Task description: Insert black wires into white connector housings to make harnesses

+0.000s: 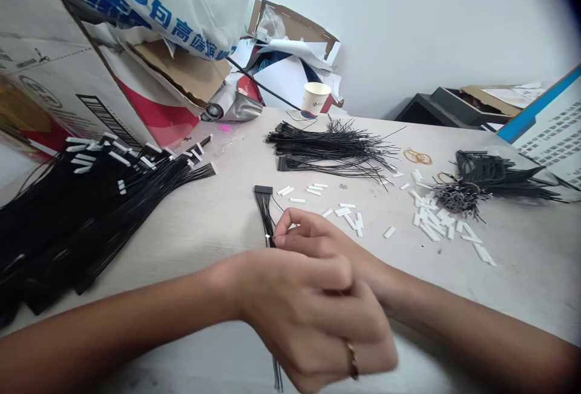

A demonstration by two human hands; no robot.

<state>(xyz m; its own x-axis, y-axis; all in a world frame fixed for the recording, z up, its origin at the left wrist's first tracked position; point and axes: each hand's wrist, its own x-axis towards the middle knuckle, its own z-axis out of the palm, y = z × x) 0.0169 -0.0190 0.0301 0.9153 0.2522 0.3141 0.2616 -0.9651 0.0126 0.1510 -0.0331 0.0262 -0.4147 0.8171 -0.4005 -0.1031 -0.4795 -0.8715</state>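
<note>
A black wire harness (pixel 264 212) lies in front of me, its black connector (pixel 263 190) at the far end and its wires running toward me. My right hand (pixel 308 233) is closed in a pinch at the side of the wires, beside a small pale spot on the bundle. One thin wire curves away from the connector toward this hand. Closer to the camera, my left hand (pixel 313 315), with a ring on one finger, is curled shut above the lower part of the bundle. Whatever its fingers hold is hidden.
Bundled harnesses with white ends (pixel 149 200) lie at left. Black connector wires (pixel 327 146) are piled at the back, near a paper cup (pixel 315 100). White plastic strips (pixel 429 215) are scattered at right beside a banded wire bundle (pixel 472 182) and rubber bands (pixel 417 157).
</note>
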